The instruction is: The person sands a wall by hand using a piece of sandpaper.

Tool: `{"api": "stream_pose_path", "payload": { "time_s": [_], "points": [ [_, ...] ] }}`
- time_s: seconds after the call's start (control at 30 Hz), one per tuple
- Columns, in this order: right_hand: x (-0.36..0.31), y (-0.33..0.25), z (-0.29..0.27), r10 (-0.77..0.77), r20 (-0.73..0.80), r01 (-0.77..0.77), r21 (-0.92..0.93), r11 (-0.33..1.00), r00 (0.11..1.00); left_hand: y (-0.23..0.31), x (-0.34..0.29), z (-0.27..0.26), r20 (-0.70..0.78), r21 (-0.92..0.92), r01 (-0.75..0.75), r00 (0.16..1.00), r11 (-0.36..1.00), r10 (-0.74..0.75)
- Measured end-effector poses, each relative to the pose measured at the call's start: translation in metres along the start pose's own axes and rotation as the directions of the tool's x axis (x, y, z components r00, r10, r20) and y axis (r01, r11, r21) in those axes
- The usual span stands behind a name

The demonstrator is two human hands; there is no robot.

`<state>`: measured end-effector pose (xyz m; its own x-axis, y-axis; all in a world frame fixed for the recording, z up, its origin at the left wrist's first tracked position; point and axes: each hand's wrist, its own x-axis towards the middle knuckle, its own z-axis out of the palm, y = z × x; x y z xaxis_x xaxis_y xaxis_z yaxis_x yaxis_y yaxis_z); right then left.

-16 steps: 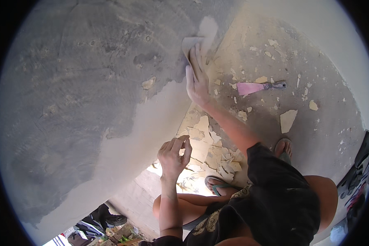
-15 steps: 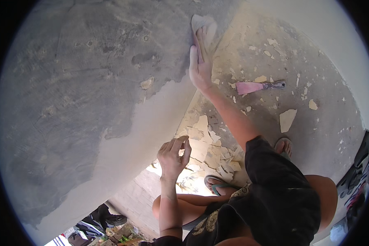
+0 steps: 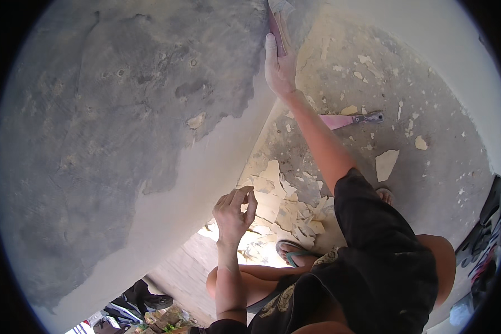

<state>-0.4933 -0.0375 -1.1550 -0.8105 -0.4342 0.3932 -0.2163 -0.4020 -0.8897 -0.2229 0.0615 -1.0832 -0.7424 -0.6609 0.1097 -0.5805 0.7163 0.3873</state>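
At the top, my right hand (image 3: 283, 75) presses a folded piece of sandpaper (image 3: 275, 28), reddish on one side, against the wall (image 3: 206, 150) near its edge. The fingers are partly behind the sheet, and its upper end runs out of view. Chalky dust whitens this hand. My left hand (image 3: 232, 216) hangs by the lower part of the wall's edge, its fingers curled and the thumb tip close to the index finger. Nothing shows in it. The wall is grey and patchy, with a smooth pale strip along its edge.
A putty knife (image 3: 339, 120) with a pinkish blade lies on the dusty floor (image 3: 428, 183), right of my right forearm. Peeled paint flakes (image 3: 295, 214) are heaped beside my sandalled foot (image 3: 295, 253). A larger flake (image 3: 386, 165) lies farther right. Dark items (image 3: 142, 298) sit lower left.
My right hand has slid upward along the wall's edge with the sandpaper, which now partly leaves the view. My left hand has stayed nearly still.
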Motion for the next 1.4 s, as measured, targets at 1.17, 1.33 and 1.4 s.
{"api": "stream_pose_path", "payload": {
  "time_s": [1.17,1.33,1.4],
  "points": [
    [-0.187,0.018,0.034,-0.108,0.191,0.145,-0.191,0.971,0.976,0.004,-0.008,-0.018,-0.049,0.03,-0.01,0.999,0.999,0.011],
    [-0.069,0.017,0.02,0.591,-0.111,-0.596,-0.011,0.803,0.799,0.001,-0.013,-0.017,-0.048,0.04,0.001,0.999,0.999,0.001],
    [-0.098,0.007,0.038,0.225,-0.193,-0.231,-0.006,0.973,0.955,0.001,-0.01,-0.022,-0.06,0.053,0.018,0.998,0.998,-0.015]
  ]
}}
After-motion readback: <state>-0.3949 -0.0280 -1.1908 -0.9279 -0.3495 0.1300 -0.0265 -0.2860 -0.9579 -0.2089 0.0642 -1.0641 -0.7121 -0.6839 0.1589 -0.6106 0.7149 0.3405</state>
